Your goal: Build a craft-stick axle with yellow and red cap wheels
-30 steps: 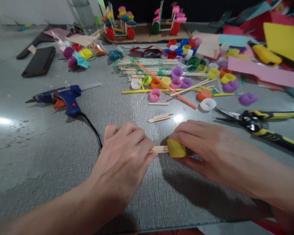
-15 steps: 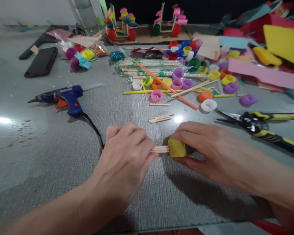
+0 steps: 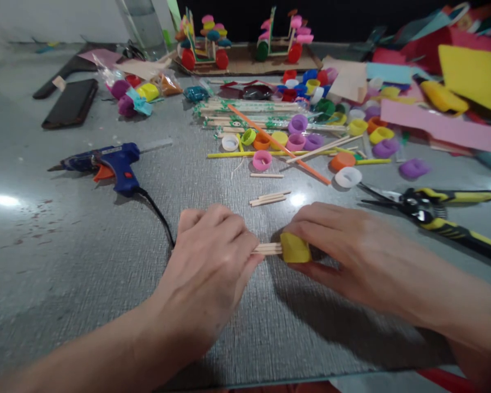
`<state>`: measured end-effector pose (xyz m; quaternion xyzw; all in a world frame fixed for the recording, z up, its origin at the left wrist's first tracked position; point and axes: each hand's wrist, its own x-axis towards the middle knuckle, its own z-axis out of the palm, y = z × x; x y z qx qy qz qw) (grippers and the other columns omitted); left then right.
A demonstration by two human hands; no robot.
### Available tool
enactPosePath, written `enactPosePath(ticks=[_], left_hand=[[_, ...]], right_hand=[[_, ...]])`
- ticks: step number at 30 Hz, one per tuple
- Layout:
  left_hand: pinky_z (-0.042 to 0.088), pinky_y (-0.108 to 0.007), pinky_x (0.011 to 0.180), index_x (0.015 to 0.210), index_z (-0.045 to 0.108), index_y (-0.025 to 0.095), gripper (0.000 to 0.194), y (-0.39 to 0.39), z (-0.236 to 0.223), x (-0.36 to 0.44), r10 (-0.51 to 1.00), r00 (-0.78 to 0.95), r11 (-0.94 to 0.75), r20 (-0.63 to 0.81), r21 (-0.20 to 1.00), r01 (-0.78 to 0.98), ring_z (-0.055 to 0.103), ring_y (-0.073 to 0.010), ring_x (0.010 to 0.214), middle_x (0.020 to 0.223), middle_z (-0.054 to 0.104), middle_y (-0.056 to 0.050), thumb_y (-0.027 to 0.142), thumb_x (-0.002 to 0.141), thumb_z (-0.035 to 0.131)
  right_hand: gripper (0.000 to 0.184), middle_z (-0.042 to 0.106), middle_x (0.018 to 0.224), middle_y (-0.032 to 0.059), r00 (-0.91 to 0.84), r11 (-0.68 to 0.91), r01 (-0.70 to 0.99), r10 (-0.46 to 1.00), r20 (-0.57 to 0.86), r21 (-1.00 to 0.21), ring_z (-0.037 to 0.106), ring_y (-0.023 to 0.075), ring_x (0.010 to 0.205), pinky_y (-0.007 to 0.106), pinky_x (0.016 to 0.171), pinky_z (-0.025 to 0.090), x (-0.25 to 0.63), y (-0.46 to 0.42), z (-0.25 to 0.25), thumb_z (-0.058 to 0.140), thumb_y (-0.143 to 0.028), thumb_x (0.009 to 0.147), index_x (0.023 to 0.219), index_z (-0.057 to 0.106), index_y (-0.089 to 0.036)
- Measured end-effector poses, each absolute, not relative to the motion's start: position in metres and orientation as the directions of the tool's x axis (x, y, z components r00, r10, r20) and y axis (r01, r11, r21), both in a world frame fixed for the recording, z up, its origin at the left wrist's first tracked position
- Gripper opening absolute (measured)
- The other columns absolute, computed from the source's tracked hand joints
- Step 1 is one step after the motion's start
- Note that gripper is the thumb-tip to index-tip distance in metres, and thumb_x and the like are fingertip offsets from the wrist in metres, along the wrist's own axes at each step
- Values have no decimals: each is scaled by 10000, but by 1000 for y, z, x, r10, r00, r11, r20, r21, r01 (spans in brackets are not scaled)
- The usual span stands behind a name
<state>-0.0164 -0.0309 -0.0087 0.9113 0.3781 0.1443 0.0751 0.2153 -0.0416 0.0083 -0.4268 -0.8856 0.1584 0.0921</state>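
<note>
My left hand [image 3: 216,262] is closed around a small bundle of thin wooden sticks [image 3: 269,249], low over the grey table. Only the right ends of the sticks show; the rest is hidden under the fingers. Those ends meet a yellow block-like piece [image 3: 295,248], perhaps a cap seen from the side. Thumb and fingers of my right hand [image 3: 335,245] pinch this yellow piece from above and below. Just beyond the hands lie several short cut sticks [image 3: 269,198], with one more short stick [image 3: 267,176] behind them.
A blue glue gun [image 3: 106,164] lies at left, its cord running under my left hand. Yellow-black cutters [image 3: 425,207] rest at right. Behind are colourful bottle caps [image 3: 262,160], wrapped chopsticks [image 3: 253,109], a dark phone-like slab [image 3: 70,103], coloured paper [image 3: 474,76] and two small model vehicles [image 3: 204,46].
Both hands, the sticks and the yellow piece hold practically the same position. The whole view has shifted very slightly.
</note>
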Motion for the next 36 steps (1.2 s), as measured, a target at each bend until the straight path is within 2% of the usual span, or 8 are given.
enactPosePath(ticks=[5,8,11,15,20,26,30,36], left_hand=[[312,-421,792,957,696,193,135,-27,2,-20,698,694,-715,174,213,666,604,-270,968,945,706,-17,324,929,717],[364,-439,822,1171,654,173,525,-22,12,-37,686,713,-727,144,146,670,606,-323,1047,1135,696,-69,422,762,870],[398,-428,777,1195,628,183,628,-18,17,-58,713,696,-701,85,111,705,618,-320,963,1112,681,-86,513,718,869],[417,-377,740,1048,623,237,376,-16,17,-69,748,661,-627,-63,259,735,614,-263,883,996,658,-30,477,807,787],[442,-336,723,878,590,224,129,-15,17,-60,743,649,-553,-165,395,734,606,-212,821,886,632,-7,334,915,646],[454,-320,686,906,598,224,89,-18,13,-53,760,649,-569,-33,449,689,614,-205,817,886,653,-15,304,929,630],[482,-329,743,963,612,239,66,-19,11,-48,772,636,-549,13,518,656,634,-196,866,950,678,-2,251,915,654],[505,-334,813,1020,643,271,118,-18,6,-48,794,608,-495,1,584,644,653,-183,917,1013,704,18,224,916,672]], right_hand=[[51,623,899,46,-605,566,738,796,12,-369,572,211,791,333,654,420,217,-43,6,650,-185,917,887,609,-191],[56,627,900,42,-602,571,736,798,36,-364,580,206,771,326,634,417,217,-43,6,655,-178,899,890,604,-200],[83,630,883,34,-599,568,742,801,30,-358,589,208,763,324,617,417,218,-45,5,658,-166,876,867,590,-214],[85,653,911,42,-601,581,753,799,37,-310,615,236,794,361,651,451,222,-45,4,678,-262,897,901,602,-224],[430,679,1149,138,-627,650,726,760,171,-225,633,333,1011,473,832,510,215,-44,4,703,-459,907,1200,628,-154],[175,701,1005,125,-665,694,681,720,200,-234,612,322,984,494,822,488,189,-45,6,597,-264,993,1007,720,-139],[239,703,923,98,-636,678,682,735,235,-275,597,274,926,448,805,458,186,-46,3,541,-185,1019,862,718,-154],[234,709,891,86,-618,680,660,733,284,-321,602,261,894,431,787,442,190,-45,0,573,-180,1006,842,734,-136]])
